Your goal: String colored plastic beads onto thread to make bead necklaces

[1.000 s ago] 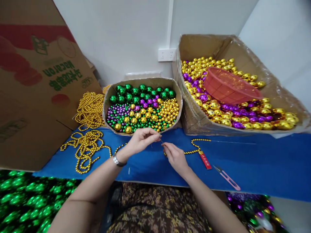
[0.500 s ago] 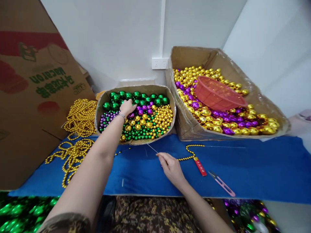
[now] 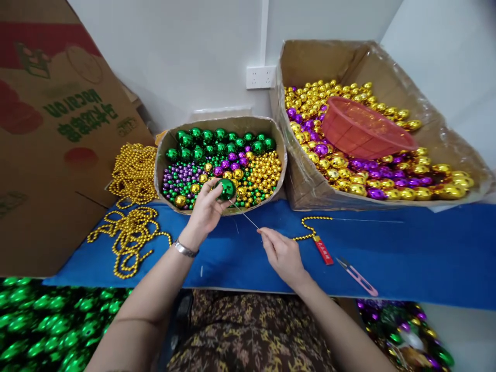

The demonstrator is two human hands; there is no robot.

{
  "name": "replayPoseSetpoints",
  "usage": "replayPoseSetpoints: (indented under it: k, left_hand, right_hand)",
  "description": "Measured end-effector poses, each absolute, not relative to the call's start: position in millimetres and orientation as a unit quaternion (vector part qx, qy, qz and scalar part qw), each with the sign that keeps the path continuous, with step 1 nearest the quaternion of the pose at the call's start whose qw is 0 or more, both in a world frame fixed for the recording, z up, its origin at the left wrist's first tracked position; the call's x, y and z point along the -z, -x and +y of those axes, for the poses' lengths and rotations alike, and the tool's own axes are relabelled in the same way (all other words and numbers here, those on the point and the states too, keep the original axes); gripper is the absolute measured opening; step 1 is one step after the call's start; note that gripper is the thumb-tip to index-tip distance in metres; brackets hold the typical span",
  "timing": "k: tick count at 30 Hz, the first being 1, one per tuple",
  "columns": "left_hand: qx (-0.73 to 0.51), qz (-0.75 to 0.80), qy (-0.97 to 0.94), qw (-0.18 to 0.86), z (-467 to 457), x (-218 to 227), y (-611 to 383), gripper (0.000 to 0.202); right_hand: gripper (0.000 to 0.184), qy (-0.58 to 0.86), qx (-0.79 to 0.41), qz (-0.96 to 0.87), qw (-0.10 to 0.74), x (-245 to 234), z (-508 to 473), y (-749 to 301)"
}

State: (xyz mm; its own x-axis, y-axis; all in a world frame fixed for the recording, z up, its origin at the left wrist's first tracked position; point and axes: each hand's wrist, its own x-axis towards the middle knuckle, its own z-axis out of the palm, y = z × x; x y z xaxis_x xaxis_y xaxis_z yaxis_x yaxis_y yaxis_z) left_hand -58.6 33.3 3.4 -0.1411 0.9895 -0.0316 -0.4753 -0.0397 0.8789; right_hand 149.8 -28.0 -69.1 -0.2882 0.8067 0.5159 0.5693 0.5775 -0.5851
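While the right hand (image 3: 282, 253) pinched a thin needle (image 3: 245, 215) just above the blue worktop (image 3: 406, 248), the left hand (image 3: 205, 209) kept its fingers clasped on a green bead (image 3: 226, 189) at the front rim of the bead box (image 3: 170, 142). Holding the bead's hole square to the needle tip probably mattered most.

two boxes (image 3: 159, 165) (image 3: 306, 191), one basket (image 3: 364, 134), one snips (image 3: 358, 277)

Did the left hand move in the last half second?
Yes. The left hand drew back from the rear of the bead box to its front rim, now holding a green ball.
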Motion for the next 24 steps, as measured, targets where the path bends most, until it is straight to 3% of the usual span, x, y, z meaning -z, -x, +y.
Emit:
replayPoseSetpoints:
  k: [14, 19, 24]
  left_hand:
    - [-0.682, 0.371, -0.302, 0.553, 16.2, 6.4, 48.2, 0.034]
    - [-0.693, 0.386, -0.414, 0.446, 4.8, 19.0, 37.7, 0.056]
    - [-0.644, 0.380, -0.437, 0.500, -11.0, 30.1, 26.7, 0.058]
  right_hand:
    - [0.027, 0.444, -0.093, -0.803, 0.387, 69.6, -36.1, -156.2]
    - [0.028, 0.451, -0.039, -0.810, 0.373, 73.5, -33.6, -151.7]
    - [0.026, 0.442, -0.120, -0.794, 0.399, 73.4, -33.3, -151.1]
